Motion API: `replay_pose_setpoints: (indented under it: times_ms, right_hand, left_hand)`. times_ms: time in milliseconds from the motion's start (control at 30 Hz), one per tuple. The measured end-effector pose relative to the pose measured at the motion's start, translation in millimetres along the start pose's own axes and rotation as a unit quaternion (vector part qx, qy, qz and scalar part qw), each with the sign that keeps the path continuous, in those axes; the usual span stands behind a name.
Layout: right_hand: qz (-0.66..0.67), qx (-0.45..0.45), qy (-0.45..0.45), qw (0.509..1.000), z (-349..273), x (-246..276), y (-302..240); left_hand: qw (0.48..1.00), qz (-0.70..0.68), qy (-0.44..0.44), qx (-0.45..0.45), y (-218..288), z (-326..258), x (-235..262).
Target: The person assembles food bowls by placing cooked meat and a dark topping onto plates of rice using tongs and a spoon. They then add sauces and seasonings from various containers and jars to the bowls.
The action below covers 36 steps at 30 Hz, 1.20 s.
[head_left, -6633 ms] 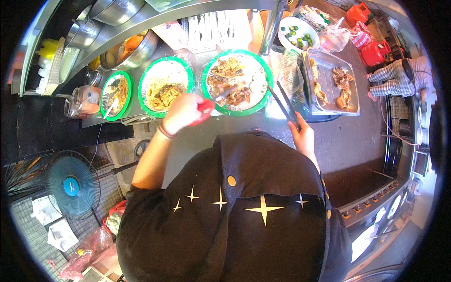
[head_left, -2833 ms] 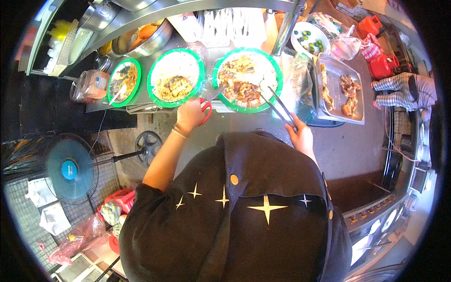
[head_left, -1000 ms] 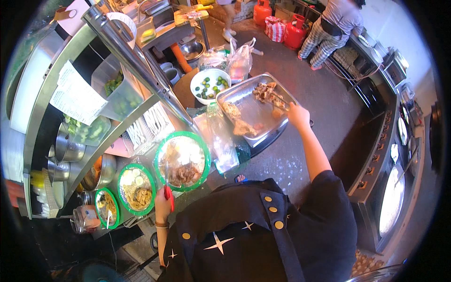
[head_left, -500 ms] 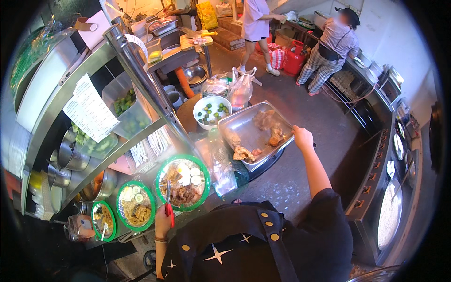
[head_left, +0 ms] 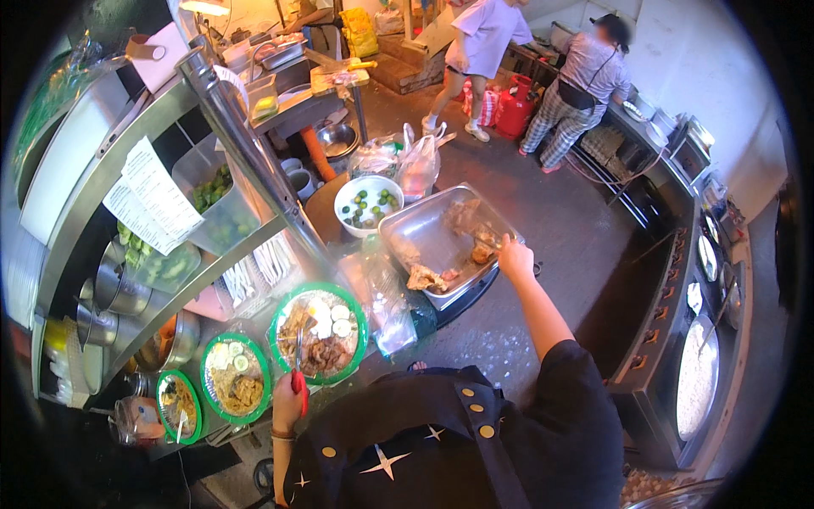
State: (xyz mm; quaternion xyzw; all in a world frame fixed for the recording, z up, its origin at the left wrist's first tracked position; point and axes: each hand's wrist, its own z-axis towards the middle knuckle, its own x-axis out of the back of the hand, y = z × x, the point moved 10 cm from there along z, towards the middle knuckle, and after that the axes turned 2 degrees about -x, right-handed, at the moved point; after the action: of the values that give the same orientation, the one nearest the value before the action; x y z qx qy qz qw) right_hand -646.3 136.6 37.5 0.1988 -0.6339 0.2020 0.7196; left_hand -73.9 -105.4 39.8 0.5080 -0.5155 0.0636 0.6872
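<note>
My left hand [head_left: 288, 403] is closed around red-handled scissors [head_left: 300, 386], their blades resting over a green-rimmed plate [head_left: 362, 335]. Rice, chopped meat, egg and cucumber slices [head_left: 341, 327] fill that plate. My right hand [head_left: 515, 257] reaches over the right rim of a metal tray [head_left: 424, 229], fingers closed near some meat. What they grip, if anything, is too blurred to make out. Inside the tray lie browned meat pieces [head_left: 424, 277]. Two more green-rimmed plates stand to the left, a middle one [head_left: 265, 382] and a smaller one [head_left: 197, 407], both with food.
Behind the tray are a white bowl of small green citrus fruits [head_left: 366, 204] and plastic bags [head_left: 417, 165]. A metal shelf [head_left: 246, 237] rises at the left. Stoves [head_left: 653, 339] line the right, with a large pan of rice [head_left: 697, 377]. Two people [head_left: 487, 38] [head_left: 585, 76] stand farther back.
My right hand has moved left, from the tray's rim to just inside it. The scissors stay over the plate. At the back, the person in the pale purple top has shifted right.
</note>
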Motion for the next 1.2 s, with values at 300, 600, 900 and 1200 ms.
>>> replay_pose_setpoints:
  times_ms: [300,600,900,1200]
  right_hand:
    - [0.035,0.023,-0.024,0.999,-8,-4,6]
    - [0.177,-0.031,-0.031,0.983,-31,7,31]
    - [0.08,0.066,-0.156,0.982,-54,25,-33]
    - [-0.011,0.056,-0.038,0.998,14,33,8]
  left_hand:
    - [0.996,-0.048,-0.029,0.071,-27,-21,-5]
    - [0.999,-0.009,-0.011,0.035,-19,-25,-2]
    - [0.997,-0.051,-0.022,0.049,-21,-22,-10]
    - [0.997,-0.035,-0.051,0.052,-11,-17,-9]
